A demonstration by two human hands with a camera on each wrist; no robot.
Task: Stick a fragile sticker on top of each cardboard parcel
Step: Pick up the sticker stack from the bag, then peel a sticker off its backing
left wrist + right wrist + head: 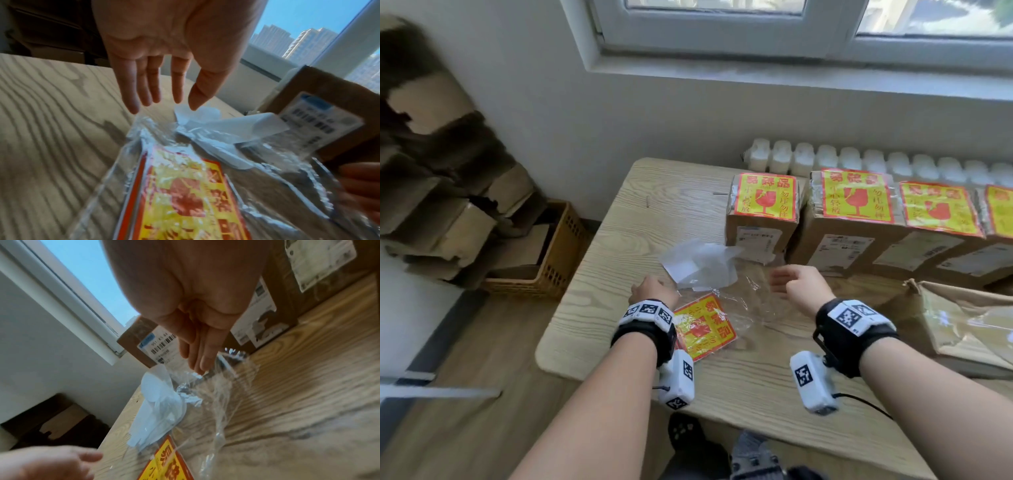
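- Cardboard parcels [849,226], four in view, lined up edge to edge along the far side of the table [599,329] at one to two o'clock from the hands; each already topped with a yellow-and-red fragile sticker [766,197], shipping labels turned toward the near side, probably so tops stay free for the stickers.
- Torn brown paper wrapping [969,322] at three o'clock, lying open on the table, well apart from the row.
- Clear plastic sleeve [750,308] spread flat between both hands, mouth toward twelve o'clock; likely laid so for easy drawing-out of sheets.
- Spare fragile stickers [703,329], a small stack inside the sleeve's near end, at about four o'clock from the left hand, just beside that wrist.
- White backing papers [700,262] heaped loosely at twelve o'clock, partly on the sleeve, touching the leftmost parcel's foot; seemingly peeled-off waste pushed aside.
- Left hand [654,291] hovering over the sleeve's left far corner, fingers [144,84] straight and slightly spread, thumb apart, holding nothing.
- Right hand [799,282] hovering above the sleeve's right far part, fingers [202,356] straight and close together, pointing down at the plastic, empty; contact with it not clear.
- Judged: visible parcels all labelled; any further parcels beyond the right edge cannot be told.
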